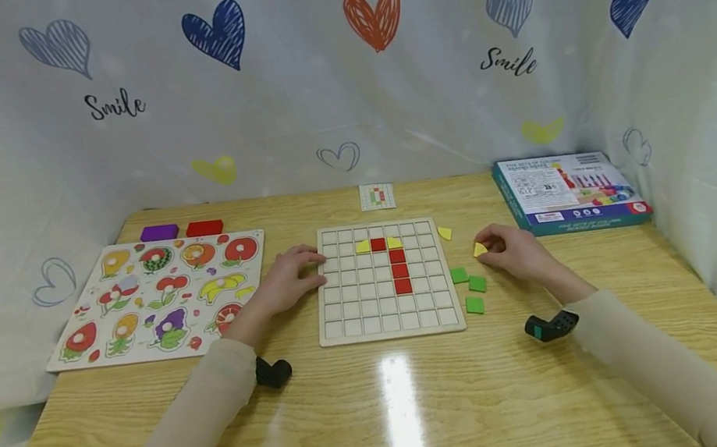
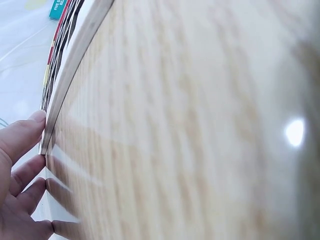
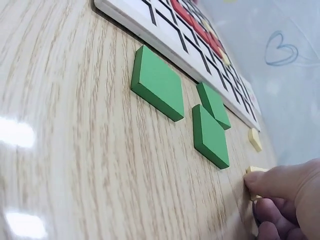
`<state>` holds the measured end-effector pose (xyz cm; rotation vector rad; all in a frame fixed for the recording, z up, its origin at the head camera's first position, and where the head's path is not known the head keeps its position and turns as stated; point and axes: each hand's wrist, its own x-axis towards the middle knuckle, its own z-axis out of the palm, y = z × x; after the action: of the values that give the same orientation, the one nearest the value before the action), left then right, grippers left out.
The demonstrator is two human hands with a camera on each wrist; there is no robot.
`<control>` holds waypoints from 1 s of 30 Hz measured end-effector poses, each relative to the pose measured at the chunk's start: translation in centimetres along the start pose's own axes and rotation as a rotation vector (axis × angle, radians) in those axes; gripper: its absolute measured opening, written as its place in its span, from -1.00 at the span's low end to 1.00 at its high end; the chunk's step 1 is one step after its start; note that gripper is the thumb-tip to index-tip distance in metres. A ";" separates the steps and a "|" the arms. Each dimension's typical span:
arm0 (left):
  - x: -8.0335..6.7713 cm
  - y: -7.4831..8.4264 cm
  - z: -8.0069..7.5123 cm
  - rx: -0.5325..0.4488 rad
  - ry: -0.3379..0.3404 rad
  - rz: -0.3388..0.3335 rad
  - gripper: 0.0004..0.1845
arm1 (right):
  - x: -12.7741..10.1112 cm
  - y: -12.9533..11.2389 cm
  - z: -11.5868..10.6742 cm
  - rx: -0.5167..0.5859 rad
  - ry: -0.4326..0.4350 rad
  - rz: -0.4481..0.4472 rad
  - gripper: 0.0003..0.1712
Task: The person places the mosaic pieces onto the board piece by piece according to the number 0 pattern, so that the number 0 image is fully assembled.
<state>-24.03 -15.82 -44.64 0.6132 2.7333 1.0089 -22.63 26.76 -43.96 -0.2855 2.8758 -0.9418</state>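
A white grid board (image 1: 391,325) lies mid-table with a column of red squares (image 1: 399,270) and two yellow triangles (image 1: 363,247) at the top. My left hand (image 1: 288,279) rests on the table with its fingers (image 2: 24,134) touching the board's left edge (image 2: 65,85). My right hand (image 1: 513,251) pinches a yellow triangle piece (image 1: 480,249) on the table right of the board; the piece (image 3: 254,172) shows under my fingertips (image 3: 272,181). Three green squares (image 1: 471,288) lie beside the board's right edge, also close in the right wrist view (image 3: 185,102). Another yellow triangle (image 1: 445,233) lies loose.
A fruit peg puzzle (image 1: 160,296) lies at the left, with a purple block (image 1: 158,232) and a red block (image 1: 203,228) behind it. A pattern card (image 1: 377,196) sits behind the board. A blue game box (image 1: 567,191) stands at the right. Curtains surround the table.
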 end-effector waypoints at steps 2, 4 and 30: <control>0.1 -0.1 0.0 0.005 -0.002 -0.001 -0.59 | -0.1 0.1 0.0 -0.005 0.009 0.002 -0.74; 0.2 -0.1 0.0 0.006 -0.004 -0.006 -0.58 | -0.2 0.3 0.0 -0.010 0.016 0.003 -0.77; 0.3 -0.3 0.2 0.004 -0.003 0.002 -0.60 | -1.3 1.6 -1.1 -0.059 -0.106 -0.230 -0.70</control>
<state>-24.35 -15.85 -44.99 0.6179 2.7327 1.0025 -21.75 28.97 -44.00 -0.6633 2.8197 -0.8458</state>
